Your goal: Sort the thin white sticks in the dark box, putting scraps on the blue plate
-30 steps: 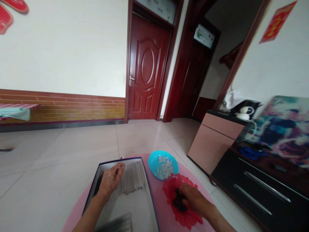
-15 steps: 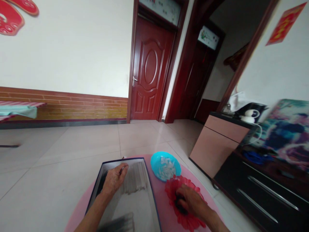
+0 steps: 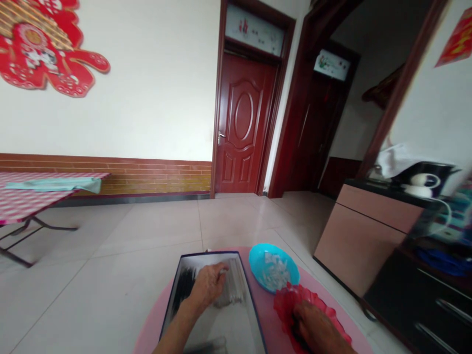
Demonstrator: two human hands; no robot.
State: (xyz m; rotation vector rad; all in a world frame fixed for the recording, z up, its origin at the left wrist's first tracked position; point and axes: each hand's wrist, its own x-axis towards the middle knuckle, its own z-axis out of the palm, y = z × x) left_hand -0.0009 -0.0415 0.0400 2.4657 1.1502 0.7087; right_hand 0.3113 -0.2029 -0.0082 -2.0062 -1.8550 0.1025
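Nearest, the right hand (image 3: pixel 313 322) reaches into a red petal-edged dish (image 3: pixel 337 314), over its dark contents; its fingers curl downward, but how far they close and whether they grip anything cannot be told. Across from it, the left hand (image 3: pixel 208 285) is over a shallow, dark-rimmed box (image 3: pixel 236 327), its fingers bent and thumb near the forefinger; whether the tips meet, or have hold of something, is too small to tell

The thin, pale sticks (image 3: pixel 234 287) lie side by side in the box's far right part, just beside the left hand. Their long axis runs away from the person, roughly along the box's long sides; which end is the front cannot be told. Dark thin sticks (image 3: pixel 185 284) lie along the left wall, and a blurred dark bundle (image 3: pixel 206 347) is at the near end. Box and dish rest on a round pink tabletop (image 3: pixel 263 307), as does a blue bowl (image 3: pixel 257 270) of small clear pieces (image 3: pixel 276 273) beyond the dish

Past it spreads a pale tiled floor (image 3: pixel 147 236), with a checked folding table (image 3: pixel 22 201) at left and a pink-fronted cabinet (image 3: pixel 363 231) at right. Farthest are a white wall (image 3: pixel 155 88) with a red decoration (image 3: pixel 70 71) and a closed red door (image 3: pixel 243 118)
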